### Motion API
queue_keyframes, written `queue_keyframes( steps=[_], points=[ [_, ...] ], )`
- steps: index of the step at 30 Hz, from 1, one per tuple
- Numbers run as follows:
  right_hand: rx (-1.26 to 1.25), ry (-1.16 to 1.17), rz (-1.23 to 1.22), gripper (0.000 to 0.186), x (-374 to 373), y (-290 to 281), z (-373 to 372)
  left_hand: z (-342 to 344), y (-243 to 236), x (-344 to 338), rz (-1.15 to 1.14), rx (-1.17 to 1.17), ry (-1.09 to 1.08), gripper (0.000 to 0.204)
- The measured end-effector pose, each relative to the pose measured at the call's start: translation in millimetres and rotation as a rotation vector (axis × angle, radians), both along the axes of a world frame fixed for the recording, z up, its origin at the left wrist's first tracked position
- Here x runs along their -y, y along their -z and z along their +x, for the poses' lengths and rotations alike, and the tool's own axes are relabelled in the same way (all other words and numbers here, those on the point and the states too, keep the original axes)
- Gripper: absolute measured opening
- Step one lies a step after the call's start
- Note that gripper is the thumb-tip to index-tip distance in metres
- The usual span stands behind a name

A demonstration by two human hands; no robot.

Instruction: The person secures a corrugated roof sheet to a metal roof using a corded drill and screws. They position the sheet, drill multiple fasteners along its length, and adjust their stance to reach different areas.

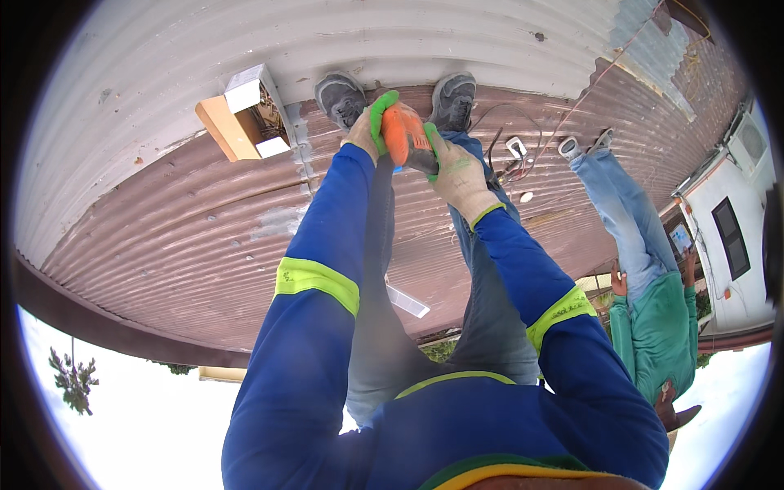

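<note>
An orange and dark-grey handheld power tool (403, 135) is between my gloved hands, in front of my shoes. My left hand (371, 129), in a green and whitish glove, is closed around its orange end. The fingers of my right hand (459, 170), in a matching glove, wrap the dark end. My hands cover part of the tool, so its exact kind does not show. Just beyond it, my dark grey shoes (341, 100) stand apart on corrugated roofing (245, 192).
An open cardboard box (227, 126) of thin brownish pieces lies left of my feet. To the right are a white socket block (516, 148) and tangled cables (500, 167). A person in green (660, 335) stands farther right, near a white wall (719, 237) with an air-conditioner unit (747, 140).
</note>
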State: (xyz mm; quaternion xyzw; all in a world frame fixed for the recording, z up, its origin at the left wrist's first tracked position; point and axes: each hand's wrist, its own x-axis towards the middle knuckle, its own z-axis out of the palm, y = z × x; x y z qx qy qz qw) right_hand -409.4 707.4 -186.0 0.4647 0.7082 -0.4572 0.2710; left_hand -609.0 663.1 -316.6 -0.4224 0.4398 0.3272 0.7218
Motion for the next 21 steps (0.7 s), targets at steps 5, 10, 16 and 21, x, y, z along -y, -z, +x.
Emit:
queue_keyframes(
  steps=[5,10,16,21],
  points=[
    [-0.001,0.032,-0.049,0.093,-7.1,0.4,-2.9,3.5,16.3,10.3,0.01,0.005,-0.045,0.028],
    [0.019,0.187,-0.085,0.096,-10.5,2.8,-10.1,4.4,25.6,-1.6,-0.029,-0.066,0.024,0.028],
    [0.068,0.084,-0.09,0.096,-5.9,7.9,-12.9,-3.7,13.8,-8.1,-0.003,-0.007,0.0,0.026],
    [0.002,0.154,-0.054,0.096,-4.8,7.3,-16.8,-6.7,4.2,-0.4,0.085,-0.092,-0.017,0.028]
  ],
)
